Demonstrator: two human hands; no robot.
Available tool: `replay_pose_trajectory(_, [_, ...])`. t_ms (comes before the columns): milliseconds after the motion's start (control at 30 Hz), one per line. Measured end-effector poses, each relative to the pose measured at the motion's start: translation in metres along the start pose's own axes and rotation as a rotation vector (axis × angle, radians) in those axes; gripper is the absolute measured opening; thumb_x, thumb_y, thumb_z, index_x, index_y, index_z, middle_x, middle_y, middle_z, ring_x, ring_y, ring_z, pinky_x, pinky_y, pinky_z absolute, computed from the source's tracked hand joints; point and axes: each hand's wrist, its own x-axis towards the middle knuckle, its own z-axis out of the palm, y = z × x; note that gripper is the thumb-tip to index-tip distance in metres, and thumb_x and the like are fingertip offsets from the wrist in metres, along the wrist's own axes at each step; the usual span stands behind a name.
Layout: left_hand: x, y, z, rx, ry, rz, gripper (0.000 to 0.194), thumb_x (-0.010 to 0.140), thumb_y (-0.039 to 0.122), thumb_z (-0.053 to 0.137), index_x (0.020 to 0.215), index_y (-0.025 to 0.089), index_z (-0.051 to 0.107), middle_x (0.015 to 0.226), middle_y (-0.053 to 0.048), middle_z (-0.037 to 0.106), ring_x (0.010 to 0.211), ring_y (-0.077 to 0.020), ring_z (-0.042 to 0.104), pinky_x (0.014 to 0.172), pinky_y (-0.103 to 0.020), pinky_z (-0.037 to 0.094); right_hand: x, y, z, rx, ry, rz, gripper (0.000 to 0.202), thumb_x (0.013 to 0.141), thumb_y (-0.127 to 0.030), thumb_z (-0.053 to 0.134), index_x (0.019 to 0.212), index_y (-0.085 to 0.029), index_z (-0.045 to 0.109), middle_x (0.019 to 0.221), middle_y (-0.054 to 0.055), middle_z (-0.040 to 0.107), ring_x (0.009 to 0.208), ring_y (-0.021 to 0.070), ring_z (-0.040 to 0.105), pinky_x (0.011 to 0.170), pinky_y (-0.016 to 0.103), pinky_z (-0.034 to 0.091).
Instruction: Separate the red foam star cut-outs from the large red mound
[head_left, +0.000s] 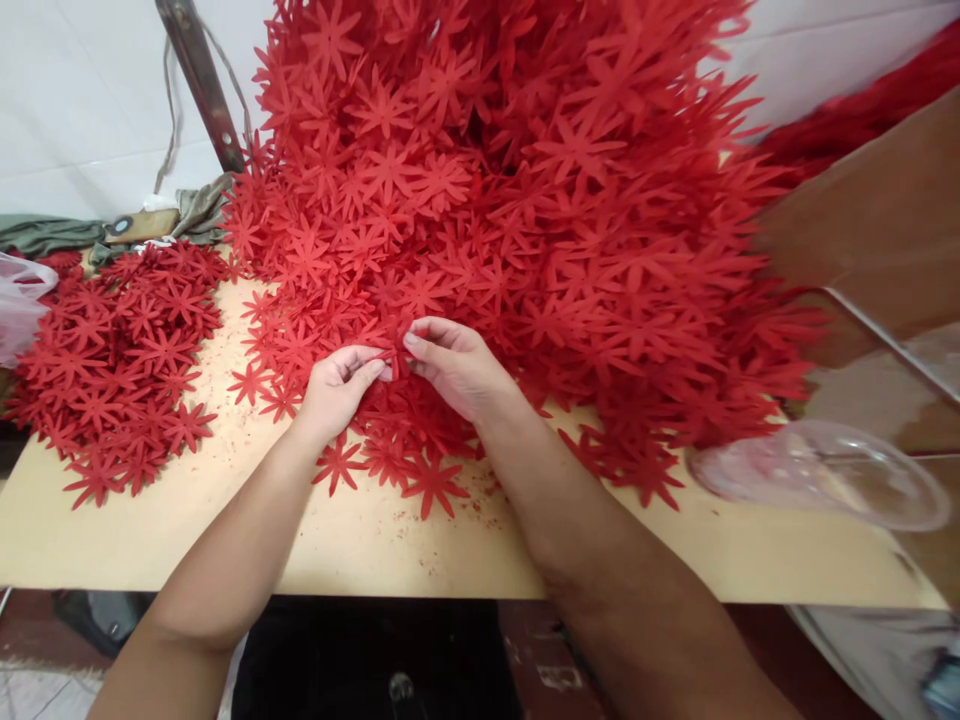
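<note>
In the middle of the head view, both hands pinch one small red flower-shaped cutout (396, 360), folded between the fingertips. My left hand (339, 388) grips its left side with thumb and forefinger. From the right, my right hand (459, 368) closes thumb and fingers on the other side. Red fabric hides part of the fingertips' contact. Right behind and below the hands rises a large heap of red flower cutouts (510, 230) with narrow petals. Several single ones lie at the heap's front edge, among them a flat flower cutout (435, 484).
A smaller pile of darker red flowers (142, 350) lies left on the pale table (375, 565). A clear plastic cup (825, 475) rests on its side at right, by a cardboard box (877, 230). A metal bar (199, 85) stands at back left, near crumpled cloth (206, 212).
</note>
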Motion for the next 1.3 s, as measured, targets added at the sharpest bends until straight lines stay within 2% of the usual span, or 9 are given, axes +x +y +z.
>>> replay_pose_trajectory(200, [0.0,0.003,0.0,0.092,0.074,-0.048,0.033,0.061,0.043,0.073,0.06,0.015,0.056,0.054,0.003,0.061,0.052,-0.0063,0.052,0.057,-0.02,0.041,-0.004,-0.007,0.002,0.085,-0.128,0.084,0.032,0.051,-0.033,0.083,0.077,-0.022,0.068,0.077,-0.004,0.067,0.07,0.0067,0.059,0.064,0.02,0.05])
replay_pose_trajectory(533, [0.0,0.005,0.001,0.135,0.089,-0.038,0.048,0.059,0.053,0.071,0.048,0.016,0.042,0.041,0.007,0.043,0.041,-0.0032,0.035,0.044,-0.019,0.027,-0.004,0.001,0.004,0.033,-0.131,0.099,0.033,0.049,-0.03,0.084,0.074,-0.019,0.066,0.069,-0.005,0.063,0.064,0.0041,0.057,0.066,0.018,0.048])
replay_pose_trajectory(633, [0.001,0.002,0.0,0.082,0.032,-0.04,0.042,0.061,0.051,0.071,0.056,0.016,0.049,0.047,0.006,0.05,0.046,-0.0041,0.042,0.05,-0.019,0.034,-0.003,0.004,0.005,-0.065,-0.133,0.018,0.033,0.055,-0.037,0.08,0.077,-0.019,0.063,0.073,-0.003,0.062,0.067,0.0067,0.056,0.071,0.023,0.048])
replay_pose_trajectory(733, [0.002,-0.001,-0.002,0.041,0.001,-0.032,0.037,0.062,0.049,0.07,0.064,0.015,0.054,0.056,0.004,0.057,0.054,-0.0057,0.049,0.058,-0.02,0.04,-0.002,0.004,0.005,-0.265,0.026,-0.199,0.038,0.058,-0.042,0.077,0.085,-0.02,0.061,0.085,0.0,0.06,0.077,0.0097,0.055,0.076,0.026,0.046])
replay_pose_trajectory(833, [0.001,0.0,-0.003,0.092,0.077,-0.01,0.031,0.065,0.043,0.069,0.064,0.015,0.054,0.057,0.004,0.056,0.054,-0.006,0.048,0.058,-0.02,0.04,-0.004,0.001,0.005,-0.422,0.165,-0.353,0.036,0.065,-0.05,0.069,0.08,-0.018,0.058,0.084,0.002,0.056,0.075,0.0102,0.051,0.072,0.026,0.043])
replay_pose_trajectory(900, [0.001,0.001,-0.004,0.176,0.136,0.037,0.026,0.066,0.037,0.07,0.063,0.016,0.055,0.057,0.004,0.053,0.053,-0.006,0.046,0.056,-0.02,0.038,-0.006,-0.001,0.007,-0.467,0.092,-0.285,0.039,0.068,-0.056,0.064,0.07,-0.017,0.056,0.071,0.0,0.053,0.065,0.0088,0.047,0.064,0.026,0.04])
replay_pose_trajectory(1000, [0.001,0.0,-0.006,0.318,0.141,0.207,0.02,0.067,0.029,0.069,0.062,0.016,0.055,0.063,0.003,0.054,0.06,-0.0071,0.048,0.06,-0.021,0.041,-0.009,-0.004,0.01,-0.493,-0.044,-0.093,0.045,0.059,-0.058,0.069,0.066,-0.016,0.056,0.061,-0.003,0.05,0.056,0.0071,0.042,0.055,0.025,0.035])
replay_pose_trajectory(1100, [0.001,-0.004,-0.007,0.415,0.09,0.347,0.015,0.068,0.027,0.07,0.069,0.016,0.059,0.076,0.0,0.06,0.073,-0.0101,0.056,0.072,-0.024,0.046,-0.008,-0.004,0.012,-0.445,-0.038,-0.017,0.048,0.052,-0.058,0.072,0.069,-0.016,0.058,0.062,-0.003,0.054,0.056,0.0071,0.045,0.056,0.024,0.036])
replay_pose_trajectory(1300, [-0.002,-0.006,-0.01,0.483,0.029,0.366,0.02,0.078,0.021,0.059,0.098,0.018,0.063,0.091,-0.005,0.067,0.084,-0.0125,0.063,0.082,-0.027,0.05,-0.008,-0.003,0.008,-0.416,-0.077,0.013,0.047,0.051,-0.053,0.076,0.074,-0.018,0.055,0.067,-0.002,0.06,0.06,0.0101,0.054,0.059,0.025,0.045])
